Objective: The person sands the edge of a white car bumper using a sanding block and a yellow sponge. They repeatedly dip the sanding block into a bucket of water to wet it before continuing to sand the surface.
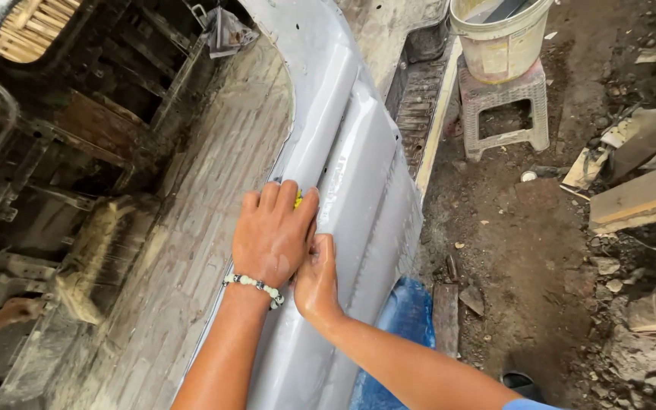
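Observation:
A long grey vehicle body panel [358, 175] with raised ridges runs from the top centre down to the bottom. My left hand [271, 231], with a beaded bracelet on its wrist, presses flat on the panel's left ridge over a small yellow pad [298, 200], of which only a corner shows. My right hand [315, 277] lies partly under the left one, its fingers hidden, its thumb resting on the panel. The grey surface looks wet and glossy.
To the left is the stripped, rusty vehicle floor [191, 228] and dark frame. A white bucket [499, 34] stands on a plastic stool [504, 106] at top right. Dirt ground, wooden planks [639, 197] and rubble lie right. Another person's hand [17, 310] shows at far left. Blue tarp [404, 319] lies below the panel.

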